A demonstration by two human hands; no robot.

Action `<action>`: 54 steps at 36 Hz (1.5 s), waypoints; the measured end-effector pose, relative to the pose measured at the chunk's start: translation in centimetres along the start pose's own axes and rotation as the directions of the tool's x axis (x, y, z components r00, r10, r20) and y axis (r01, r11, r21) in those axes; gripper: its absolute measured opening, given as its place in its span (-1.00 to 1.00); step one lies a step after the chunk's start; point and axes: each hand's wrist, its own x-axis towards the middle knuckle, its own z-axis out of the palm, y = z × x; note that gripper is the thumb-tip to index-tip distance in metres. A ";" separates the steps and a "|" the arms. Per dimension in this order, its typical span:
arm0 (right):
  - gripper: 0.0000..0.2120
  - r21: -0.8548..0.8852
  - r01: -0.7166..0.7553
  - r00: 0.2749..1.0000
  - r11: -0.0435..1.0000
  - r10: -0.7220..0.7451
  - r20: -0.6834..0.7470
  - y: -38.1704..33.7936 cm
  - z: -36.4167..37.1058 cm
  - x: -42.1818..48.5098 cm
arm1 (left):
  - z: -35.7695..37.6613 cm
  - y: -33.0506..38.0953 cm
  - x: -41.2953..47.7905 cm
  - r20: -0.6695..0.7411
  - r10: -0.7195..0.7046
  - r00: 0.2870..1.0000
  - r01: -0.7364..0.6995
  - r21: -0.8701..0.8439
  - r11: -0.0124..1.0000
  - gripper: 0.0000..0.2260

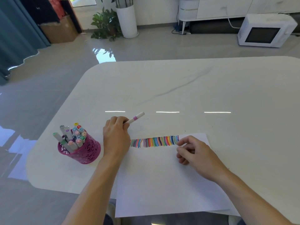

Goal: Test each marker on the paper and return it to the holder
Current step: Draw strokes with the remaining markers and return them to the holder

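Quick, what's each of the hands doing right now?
Left hand: closed around a pink-banded marker.
Right hand: loosely curled over the paper, holding nothing visible.

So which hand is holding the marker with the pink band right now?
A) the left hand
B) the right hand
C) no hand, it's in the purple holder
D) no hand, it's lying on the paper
A: the left hand is closed around the marker, whose pink-banded end sticks out past the fingers, while the right hand rests on the paper holding no marker.
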 end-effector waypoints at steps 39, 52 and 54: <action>-0.86 -0.429 0.299 0.954 0.852 -0.274 0.122 -1.4 -2.2 -1.1 | -0.2 8.1 -6.9 0.361 0.353 0.863 -0.267 -0.267 0.926 -0.81; -0.57 -0.701 0.214 0.977 0.681 -0.146 0.157 -1.8 -2.0 -1.8 | 0.4 8.0 -7.1 0.432 0.430 0.793 -0.372 -0.216 0.903 -0.84; -0.49 -0.682 0.190 0.982 0.706 -0.150 0.118 -2.0 -2.3 -1.8 | 0.2 8.1 -7.0 0.386 0.418 0.822 -0.359 -0.218 0.908 -0.87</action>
